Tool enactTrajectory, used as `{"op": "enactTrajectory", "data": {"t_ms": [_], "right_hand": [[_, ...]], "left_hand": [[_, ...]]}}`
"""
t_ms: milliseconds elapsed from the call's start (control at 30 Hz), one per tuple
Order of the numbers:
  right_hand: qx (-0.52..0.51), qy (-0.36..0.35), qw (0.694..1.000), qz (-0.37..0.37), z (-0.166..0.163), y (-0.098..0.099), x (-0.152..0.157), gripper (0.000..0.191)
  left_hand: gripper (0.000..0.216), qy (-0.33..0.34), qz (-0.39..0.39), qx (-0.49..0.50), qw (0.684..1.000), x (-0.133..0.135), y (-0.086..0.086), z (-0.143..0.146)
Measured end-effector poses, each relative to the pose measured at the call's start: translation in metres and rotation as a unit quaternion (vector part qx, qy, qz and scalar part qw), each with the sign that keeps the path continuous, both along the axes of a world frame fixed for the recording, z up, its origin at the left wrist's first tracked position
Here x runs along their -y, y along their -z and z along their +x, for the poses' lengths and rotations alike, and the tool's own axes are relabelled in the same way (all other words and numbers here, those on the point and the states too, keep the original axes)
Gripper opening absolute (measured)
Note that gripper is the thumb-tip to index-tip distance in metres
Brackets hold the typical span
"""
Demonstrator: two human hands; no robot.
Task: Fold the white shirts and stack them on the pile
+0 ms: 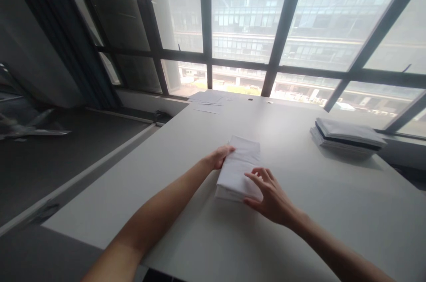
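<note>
A folded white cloth point(240, 171) lies in the middle of the white table, its layers showing at the near edge. My left hand point(220, 156) grips its left side, thumb on top and the other fingers mostly hidden beneath. Over the near right corner is my right hand point(271, 195), its thumb and fingers apart and curved around that corner without closing on it. Whether the right fingertips touch the fabric, I cannot tell.
On the table point(186, 237), a stack of folded cloths point(348, 135), white with a dark layer, sits at the right. Several paper sheets point(208, 102) lie at the far left edge. Tall windows point(246, 15) stand behind; a dark curtain point(63, 29) hangs at the left.
</note>
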State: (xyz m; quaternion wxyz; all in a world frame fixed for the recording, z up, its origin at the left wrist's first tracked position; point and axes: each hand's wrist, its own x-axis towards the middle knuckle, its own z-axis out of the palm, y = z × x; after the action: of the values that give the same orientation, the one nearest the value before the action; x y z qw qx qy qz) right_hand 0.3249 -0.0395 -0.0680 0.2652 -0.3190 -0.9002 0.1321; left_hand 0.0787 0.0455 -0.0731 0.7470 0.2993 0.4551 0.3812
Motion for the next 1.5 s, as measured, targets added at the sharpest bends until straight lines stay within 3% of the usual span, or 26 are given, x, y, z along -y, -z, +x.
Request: {"op": "enactTrajectory", "data": {"t_ms": [100,233,333,433,533,600,700,800,867,933,1033,1133,1333,1500], "right_hand": [[0.059,-0.005,0.998,0.010,0.011,0.003,0.012,0.053],[0.094,-0.049,0.994,0.032,0.016,-0.009,0.010,0.038],[0.113,-0.066,0.989,0.069,0.019,-0.007,0.009,0.044],[0.119,-0.062,0.986,0.104,0.019,0.007,0.012,0.055],[0.118,-0.054,0.985,0.113,0.018,0.017,0.017,0.058],[0.110,-0.062,0.987,0.098,0.019,0.018,0.018,0.053],[0.071,-0.060,0.994,0.051,0.020,0.013,0.008,0.038],[-0.019,0.035,0.999,0.021,0.015,0.008,-0.025,0.037],[-0.069,0.112,0.991,0.008,0.004,0.008,-0.057,0.044],[-0.081,0.161,0.984,-0.011,-0.011,0.012,-0.091,0.051],[-0.026,0.169,0.984,-0.053,-0.034,0.022,-0.130,0.058],[0.052,0.159,0.979,-0.117,-0.049,0.035,-0.146,0.060],[0.151,0.125,0.974,-0.110,-0.048,0.039,-0.154,0.063],[0.125,0.167,0.970,-0.124,-0.053,0.030,-0.136,0.062]], "left_hand": [[0.036,0.000,0.033,0.002,0.999,0.002,0.001,-0.001],[0.042,-0.001,0.094,-0.015,0.996,0.008,-0.002,-0.003],[0.044,0.010,0.115,-0.028,0.993,0.010,-0.007,-0.005],[0.052,-0.008,0.138,-0.100,0.985,0.008,-0.013,-0.010],[0.067,-0.055,0.151,-0.235,0.959,0.003,-0.019,-0.016],[0.076,-0.092,0.170,-0.345,0.919,0.000,-0.021,-0.016],[0.072,-0.126,0.288,-0.516,0.797,-0.001,-0.022,-0.005],[0.055,-0.020,0.440,-0.589,0.678,0.007,-0.019,0.018],[0.054,0.082,0.467,-0.610,0.635,0.015,-0.014,0.033],[0.060,0.133,0.448,-0.642,0.608,0.022,-0.006,0.044],[0.065,0.143,0.421,-0.672,0.592,0.028,0.007,0.049],[0.065,0.128,0.413,-0.684,0.588,0.028,0.017,0.048],[0.068,0.118,0.403,-0.687,0.592,0.026,0.024,0.050],[0.067,0.118,0.393,-0.686,0.601,0.025,0.024,0.051]]}}
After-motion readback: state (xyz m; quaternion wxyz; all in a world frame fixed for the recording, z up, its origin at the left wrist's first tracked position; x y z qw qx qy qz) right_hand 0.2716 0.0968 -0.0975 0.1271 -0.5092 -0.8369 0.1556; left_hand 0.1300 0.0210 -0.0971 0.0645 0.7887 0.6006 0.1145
